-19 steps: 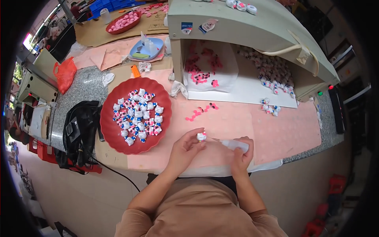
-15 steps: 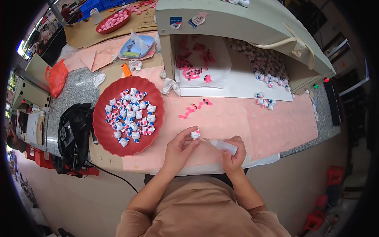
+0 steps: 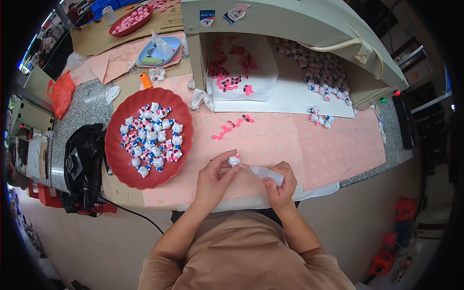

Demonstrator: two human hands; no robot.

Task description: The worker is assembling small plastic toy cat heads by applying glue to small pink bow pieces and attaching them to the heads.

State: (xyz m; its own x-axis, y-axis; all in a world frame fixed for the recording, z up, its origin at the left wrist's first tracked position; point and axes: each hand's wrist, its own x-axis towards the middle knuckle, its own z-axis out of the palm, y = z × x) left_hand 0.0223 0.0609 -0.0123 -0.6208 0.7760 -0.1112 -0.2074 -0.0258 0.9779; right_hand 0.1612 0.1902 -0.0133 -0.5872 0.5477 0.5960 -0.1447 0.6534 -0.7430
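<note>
Between thumb and fingers, my left hand (image 3: 215, 176) pinches a small white figurine (image 3: 234, 160) with pink bits on it. My right hand (image 3: 282, 185) is wrapped round a translucent squeeze bottle (image 3: 267, 175), its thin nozzle pointing left and reaching close to the figurine; whether the tip touches it I cannot tell. Just beyond my hands, a short row of small pink pieces (image 3: 231, 127) lies on the pink sheet (image 3: 270, 140). Left of my hands stands a scalloped red bowl (image 3: 117, 163), holding many white, blue and pink figurines (image 3: 152, 136).
An open-fronted metal cabinet (image 3: 290, 21) stands ahead; pink pieces (image 3: 227, 82) and piled figurines (image 3: 328, 77) lie inside. Two or so figurines (image 3: 321, 117) rest before it. A blue tray (image 3: 170, 58) with bottles sits behind the bowl, a black bag (image 3: 86, 162) at left.
The whole view has shifted slightly, so everything sits a little further left and up. My hands keep the same grips, with the figurine turned a little and the nozzle still near it.
</note>
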